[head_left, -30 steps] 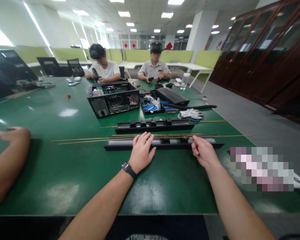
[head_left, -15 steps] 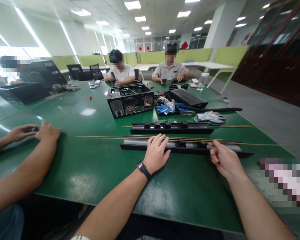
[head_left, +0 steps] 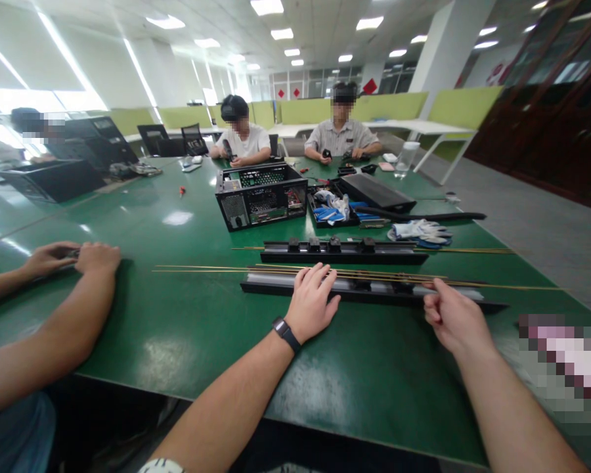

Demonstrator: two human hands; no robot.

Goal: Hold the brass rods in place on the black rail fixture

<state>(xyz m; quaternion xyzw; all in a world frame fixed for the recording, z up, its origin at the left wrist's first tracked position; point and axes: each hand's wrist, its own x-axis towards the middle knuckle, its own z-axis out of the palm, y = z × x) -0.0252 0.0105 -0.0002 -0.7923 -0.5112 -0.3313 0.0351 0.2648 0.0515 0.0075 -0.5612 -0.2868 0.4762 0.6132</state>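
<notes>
A long black rail (head_left: 268,288) with a pale inner strip lies across the table in front of me. Thin brass-coloured rods (head_left: 201,269) run along its top and stick out past both ends. My left hand (head_left: 314,303), a dark watch on its wrist, rests with fingers stretched out over the rods and rail; it grips nothing. At the rail's right part, my right hand (head_left: 457,318) has its fingers curled, the index finger and thumb pinched at the rods. Just beyond lies a second black rail (head_left: 342,257) with several dark blocks on it and rods poking from its ends.
Behind the rails stand an opened computer case (head_left: 261,197) and a tray with blue-white gloves (head_left: 332,207). Another glove pair (head_left: 420,232) lies at right, near a black tube (head_left: 443,216). A neighbour's hands (head_left: 73,257) work at left; two people sit opposite.
The view has shifted slightly, so the table things appear a little further right. Both my hands stay at about the same places on the rods and rail.
</notes>
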